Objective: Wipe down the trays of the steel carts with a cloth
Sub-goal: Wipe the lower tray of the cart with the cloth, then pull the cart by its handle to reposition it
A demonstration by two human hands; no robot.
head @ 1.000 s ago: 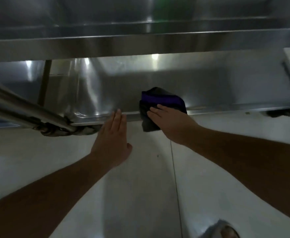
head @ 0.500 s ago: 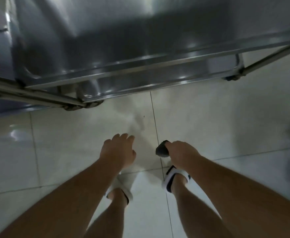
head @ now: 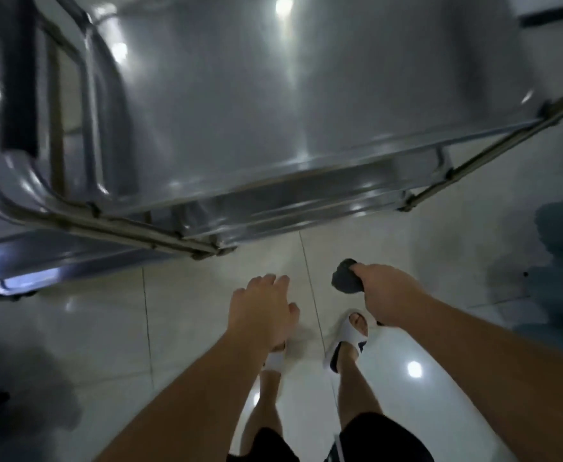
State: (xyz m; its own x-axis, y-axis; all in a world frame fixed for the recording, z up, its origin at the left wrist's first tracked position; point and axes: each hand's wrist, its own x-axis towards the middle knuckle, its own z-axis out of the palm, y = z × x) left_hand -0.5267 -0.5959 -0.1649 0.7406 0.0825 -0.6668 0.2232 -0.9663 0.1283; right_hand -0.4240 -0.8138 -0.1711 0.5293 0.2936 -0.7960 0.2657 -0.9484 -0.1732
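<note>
cloth (head: 346, 275): dark, bunched up, sticking out of a fist above the floor, lying apart from the cart | cart (head: 113, 215): shiny steel, standing ahead | top tray (head: 273, 105): lying flat, reflecting lights

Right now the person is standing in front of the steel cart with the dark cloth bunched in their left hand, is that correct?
Not quite: the head view shows the dark cloth bunched in the right hand. The left hand holds nothing, fingers loosely curled. The person does stand in front of the steel cart.

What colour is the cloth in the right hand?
Dark grey to black, bunched in the right hand; the cloth shows in the head view.
</note>
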